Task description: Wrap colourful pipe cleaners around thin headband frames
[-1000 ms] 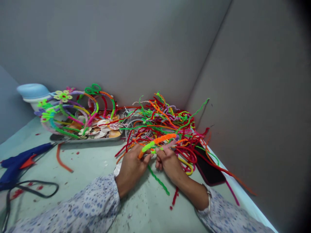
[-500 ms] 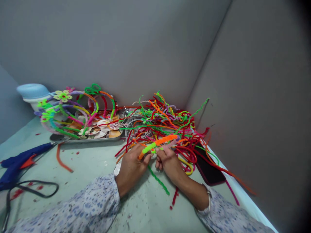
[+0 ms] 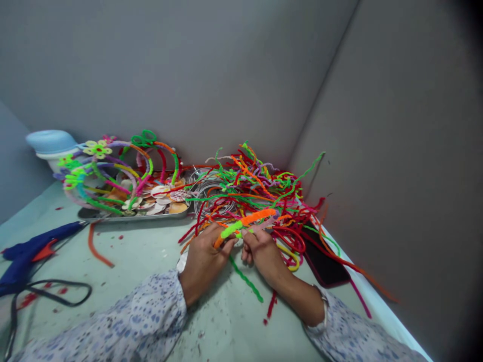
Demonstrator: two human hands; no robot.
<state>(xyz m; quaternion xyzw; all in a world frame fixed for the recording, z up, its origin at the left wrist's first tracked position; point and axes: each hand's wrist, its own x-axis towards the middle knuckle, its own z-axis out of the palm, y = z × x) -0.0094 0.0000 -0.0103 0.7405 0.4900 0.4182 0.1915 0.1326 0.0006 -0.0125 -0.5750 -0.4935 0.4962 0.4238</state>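
Note:
Between my hands is a headband (image 3: 258, 216) wrapped in orange, lime green, purple and pale pink pipe cleaner. My left hand (image 3: 206, 254) is closed around one end, fingers and thumb gripping it near the orange and lime wraps. Close beside it, my right hand (image 3: 264, 254) pinches at the pink side, where a bit of green pipe cleaner shows by the fingertips. What exactly the right fingers grip is partly hidden. A green pipe cleaner (image 3: 247, 280) extends below my hands toward me.
Behind my hands lies a tangled heap of pipe cleaners (image 3: 260, 176) with metal hoops (image 3: 211, 198). A tray (image 3: 139, 221) holds finished headbands (image 3: 109, 176). At left are a blue glue gun (image 3: 41, 246) and cord; at right, a dark phone (image 3: 326, 264) near the table edge.

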